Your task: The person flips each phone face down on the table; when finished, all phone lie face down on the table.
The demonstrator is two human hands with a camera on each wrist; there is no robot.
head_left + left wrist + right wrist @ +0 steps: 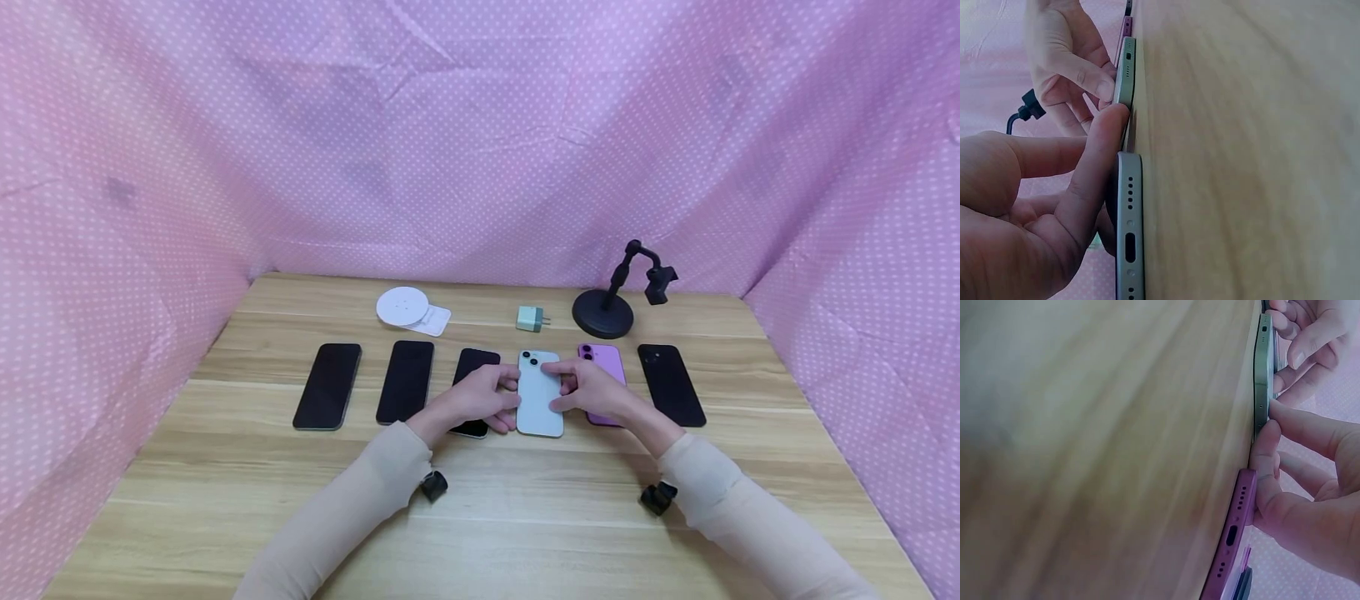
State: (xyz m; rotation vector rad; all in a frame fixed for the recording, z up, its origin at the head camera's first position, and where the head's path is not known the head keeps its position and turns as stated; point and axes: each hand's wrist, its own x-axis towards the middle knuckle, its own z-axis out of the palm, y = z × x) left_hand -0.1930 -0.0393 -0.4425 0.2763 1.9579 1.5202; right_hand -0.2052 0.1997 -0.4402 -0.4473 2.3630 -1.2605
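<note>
A pale smartphone (539, 408) lies back up on the wooden table, its two camera lenses toward the far edge. My left hand (483, 395) touches its left long side with the fingertips and reaches over a dark-screened phone (471, 362). From the other side, my right hand (588, 386) sets thumb and forefinger on the right long side, over part of a purple phone (611, 358). In the left wrist view a left fingertip meets the edge of the pale phone (1125, 69). The right wrist view shows the right fingertips against the pale phone (1263, 369).
Two dark phones (327, 387) (406, 383) lie to the left, and a black phone (672, 387) to the right. Behind the row are a white disc-shaped stand (402, 307), a small plug adapter (529, 318) and a black phone holder (603, 315). Pink dotted cloth (480, 167) surrounds the table.
</note>
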